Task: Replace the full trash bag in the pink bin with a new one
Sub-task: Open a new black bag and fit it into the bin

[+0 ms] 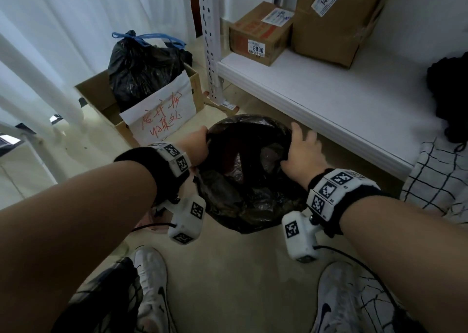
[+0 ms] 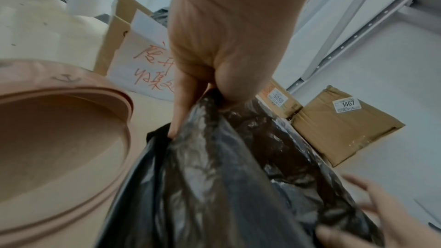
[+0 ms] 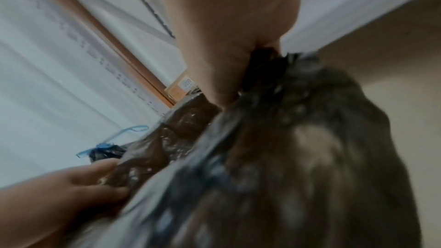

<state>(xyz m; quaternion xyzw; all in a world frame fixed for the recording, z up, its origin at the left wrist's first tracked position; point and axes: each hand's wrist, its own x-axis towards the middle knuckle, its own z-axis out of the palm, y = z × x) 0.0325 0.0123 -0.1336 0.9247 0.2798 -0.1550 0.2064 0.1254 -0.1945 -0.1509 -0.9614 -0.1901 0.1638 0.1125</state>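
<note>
Both hands are holding a black trash bag [image 1: 249,178] open above the floor, just in front of a white shelf [image 1: 336,99]. The left hand [image 1: 196,145] is gripping the bag's rim on one side, fingers [image 2: 181,108] curled tight around the bunched plastic. The right hand [image 1: 302,152] is pinching the opposite rim, its fingers partly spread over the edge. The bag's mouth is gaping between the two hands, with dark crumpled contents showing inside. In the left wrist view the pink bin [image 2: 71,129] is standing just beside the bag, with no liner in it. A tied black bag with blue drawstrings [image 1: 144,66] is sitting in an open cardboard box [image 1: 106,99] bearing a white handwritten sign. Two labelled cartons [image 1: 260,32] are resting on the shelf.
</note>
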